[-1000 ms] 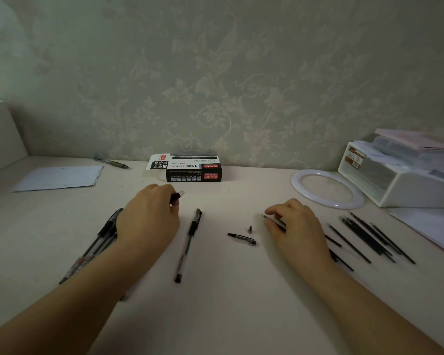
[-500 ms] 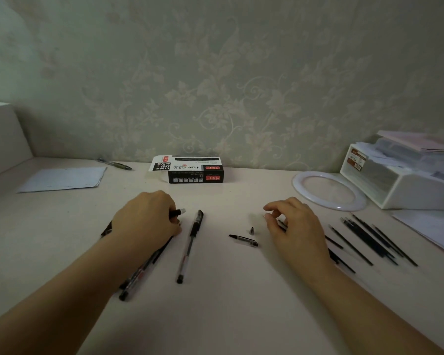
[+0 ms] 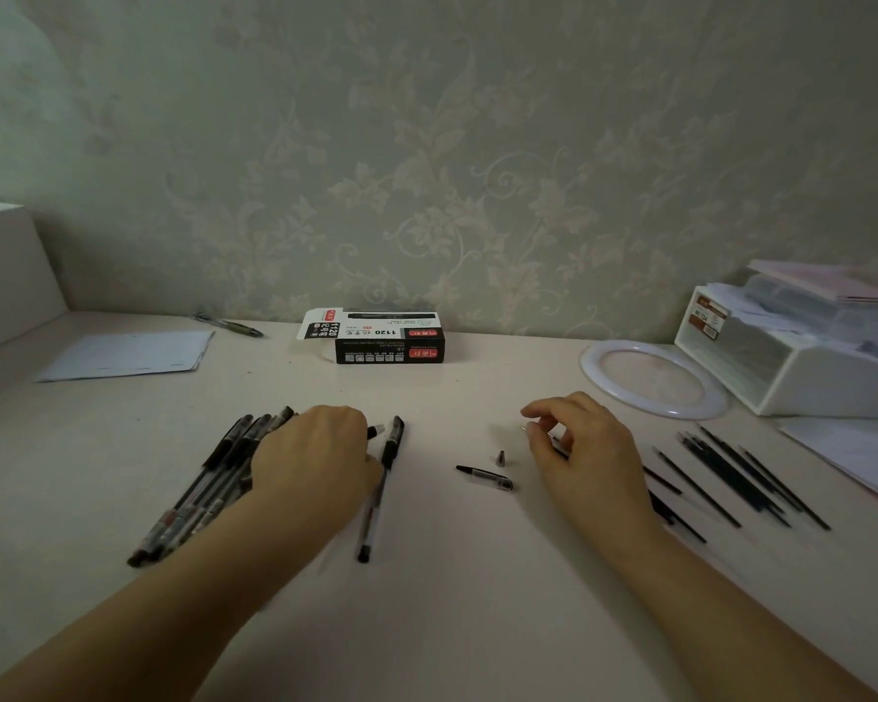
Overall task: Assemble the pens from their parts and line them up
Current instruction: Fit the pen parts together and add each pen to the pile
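While the left hand (image 3: 311, 461) grips a pen (image 3: 376, 431), the right hand (image 3: 581, 445) pinches a refill (image 3: 553, 438).

A pale green wall (image 3: 427, 144) is patterned with cream floral scrolls. At upper centre a black, white and red box (image 3: 384, 342) is seen; black refills (image 3: 731, 473) are spread at right on the cream table (image 3: 452, 600).

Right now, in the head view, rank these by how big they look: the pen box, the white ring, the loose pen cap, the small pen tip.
1. White ring, at about the box's distance.
2. Pen box.
3. Loose pen cap.
4. Small pen tip, right beside the cap, clearly smallest.
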Tool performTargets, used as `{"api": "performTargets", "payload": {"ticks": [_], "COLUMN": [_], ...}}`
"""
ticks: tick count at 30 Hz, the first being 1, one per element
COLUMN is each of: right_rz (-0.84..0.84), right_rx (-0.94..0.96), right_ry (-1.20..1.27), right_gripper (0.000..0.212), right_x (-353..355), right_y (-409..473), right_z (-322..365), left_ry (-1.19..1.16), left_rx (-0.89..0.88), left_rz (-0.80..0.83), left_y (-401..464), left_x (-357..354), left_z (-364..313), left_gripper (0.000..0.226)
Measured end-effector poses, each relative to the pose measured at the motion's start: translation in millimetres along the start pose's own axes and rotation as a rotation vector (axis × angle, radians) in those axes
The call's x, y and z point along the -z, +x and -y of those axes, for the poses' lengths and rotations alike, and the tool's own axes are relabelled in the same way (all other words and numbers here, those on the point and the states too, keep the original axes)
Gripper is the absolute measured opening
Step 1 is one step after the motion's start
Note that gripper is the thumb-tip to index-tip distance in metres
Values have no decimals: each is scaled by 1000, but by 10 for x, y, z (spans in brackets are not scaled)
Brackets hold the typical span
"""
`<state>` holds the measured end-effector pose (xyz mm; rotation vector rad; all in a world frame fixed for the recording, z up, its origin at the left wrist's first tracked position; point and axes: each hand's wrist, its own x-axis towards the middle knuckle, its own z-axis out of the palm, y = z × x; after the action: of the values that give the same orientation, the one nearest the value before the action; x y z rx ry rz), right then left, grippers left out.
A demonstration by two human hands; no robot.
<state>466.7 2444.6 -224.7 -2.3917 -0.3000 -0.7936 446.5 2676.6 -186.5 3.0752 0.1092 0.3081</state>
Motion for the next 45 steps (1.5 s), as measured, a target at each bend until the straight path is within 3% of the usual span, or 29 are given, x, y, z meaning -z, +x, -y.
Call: {"api": "performTargets", "payload": {"ticks": [4, 7, 8, 11, 15, 18, 21, 23, 26, 30, 45], "right_rz": [-54, 129, 228, 473, 506, 323, 129, 85, 118, 205, 246], "right_rx": [-81, -240, -251, -181, -119, -231, -461, -578, -616, -571, -501], "right_ry": [298, 669, 742, 828, 744, 766, 994, 1172, 1318, 1270, 1269], "right_gripper": [13, 7, 14, 29, 20, 26, 25, 24, 23, 23, 22], "right_x": [16, 33, 36, -5, -36, -20, 37, 54, 31, -14, -27], "right_y": [-1, -5, -15, -76, -114, -69, 1, 31, 36, 6, -23], "right_z": [151, 329, 382, 490, 515, 463, 363, 317, 308, 338, 372], "left_ry": [-153, -376, -483, -795, -977, -940, -726, -567, -508, -562, -668], "left_rx": [39, 0, -40, -174, -294, -358, -452, -492, -522, -530, -485], "left_rz": [-184, -319, -339, -304, -260, -202, -131, -151, -133, -148, -157], "left_y": [22, 30, 26, -13, -73, -77, -123, -162, -183, -196, -178], "left_x": [137, 240, 258, 254, 100, -65, -235, -282, -293, -296, -294], "left_z": [-28, -89, -124, -252, -379, -358, -307, -311, -350, -341, -327], "left_gripper": [28, 25, 25, 23, 16, 10, 16, 21, 27, 32, 26]}}
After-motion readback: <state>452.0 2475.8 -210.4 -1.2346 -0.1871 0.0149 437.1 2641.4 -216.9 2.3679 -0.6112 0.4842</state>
